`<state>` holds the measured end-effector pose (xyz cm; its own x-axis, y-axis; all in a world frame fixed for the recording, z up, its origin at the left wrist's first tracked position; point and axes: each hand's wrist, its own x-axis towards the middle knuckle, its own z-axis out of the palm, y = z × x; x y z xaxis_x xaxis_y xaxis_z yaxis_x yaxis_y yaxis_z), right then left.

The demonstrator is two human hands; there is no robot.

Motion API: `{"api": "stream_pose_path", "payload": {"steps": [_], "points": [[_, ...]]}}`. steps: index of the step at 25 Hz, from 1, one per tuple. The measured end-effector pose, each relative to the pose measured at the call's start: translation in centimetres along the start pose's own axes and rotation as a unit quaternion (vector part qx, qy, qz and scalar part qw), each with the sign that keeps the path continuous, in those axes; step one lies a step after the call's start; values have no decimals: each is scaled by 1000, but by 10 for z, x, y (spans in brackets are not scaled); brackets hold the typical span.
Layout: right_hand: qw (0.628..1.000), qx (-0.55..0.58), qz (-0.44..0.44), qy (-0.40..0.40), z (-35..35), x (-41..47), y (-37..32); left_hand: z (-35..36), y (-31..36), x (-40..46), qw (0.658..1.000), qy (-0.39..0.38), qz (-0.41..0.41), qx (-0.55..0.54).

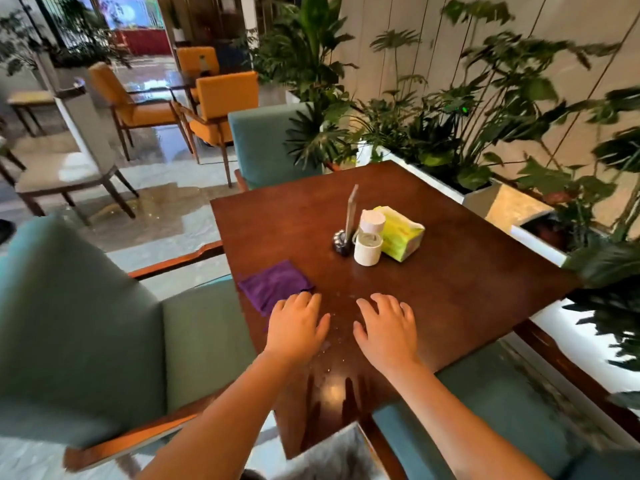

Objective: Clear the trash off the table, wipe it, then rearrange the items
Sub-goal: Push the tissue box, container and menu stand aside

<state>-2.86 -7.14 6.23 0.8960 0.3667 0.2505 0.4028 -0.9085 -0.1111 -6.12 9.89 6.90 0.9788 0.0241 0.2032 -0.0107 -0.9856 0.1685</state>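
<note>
A dark wooden table (450, 289) fills the middle of the view. A folded purple cloth (273, 285) lies near its left edge. My left hand (296, 327) hovers palm down just right of the cloth, its fingertips at the cloth's corner, holding nothing. My right hand (386, 329) is spread flat beside it, also empty. Small wet specks dot the wood between the hands. Further back stand a white cup (367, 249), a white-capped bottle (372, 221), a yellow-green tissue pack (401, 233) and a thin sign holder (346, 223) on a dark base.
Green upholstered chairs sit at the left (86, 327), far side (273, 143) and near right (519, 410). White planters with leafy plants (460, 133) line the table's right side. Orange chairs (221, 105) stand further back on a glossy floor.
</note>
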Motion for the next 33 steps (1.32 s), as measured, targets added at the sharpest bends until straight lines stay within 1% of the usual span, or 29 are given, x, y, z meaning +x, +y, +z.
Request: {"api": "stream_pose_path", "payload": {"steps": [2,5,10,13,16,19,21,24,27,29,31,33], "points": [[1000,2,17,-9,7,18,26,16,8,25,1000,-20,-10,-4],[999,-3,29,-23,20,52,57,39,6,69,999,-31,-16,-2],[997,8,79,-20,44,117,87,88,-14,142,999,-37,-24,-27],[996,9,88,-9,60,150,107,116,-20,179,998,-37,-42,-35],[995,9,100,-6,77,185,135,149,-21,215,996,-36,-76,-30],[996,-12,87,2,103,221,168,189,-27,242,987,-69,-145,-17],[997,-41,65,-17,120,244,185,211,-33,252,980,-93,-173,-13],[995,-69,31,-68,142,277,207,239,-37,258,974,-126,-190,9],[987,-76,27,-141,155,302,222,252,-36,255,976,-99,-192,38],[981,-37,36,-185,163,311,229,256,-35,255,975,-93,-196,42],[980,13,42,-192,165,312,232,255,-34,255,975,-96,-198,39],[985,27,44,-163,164,307,231,252,-32,254,974,-100,-199,40]]}}
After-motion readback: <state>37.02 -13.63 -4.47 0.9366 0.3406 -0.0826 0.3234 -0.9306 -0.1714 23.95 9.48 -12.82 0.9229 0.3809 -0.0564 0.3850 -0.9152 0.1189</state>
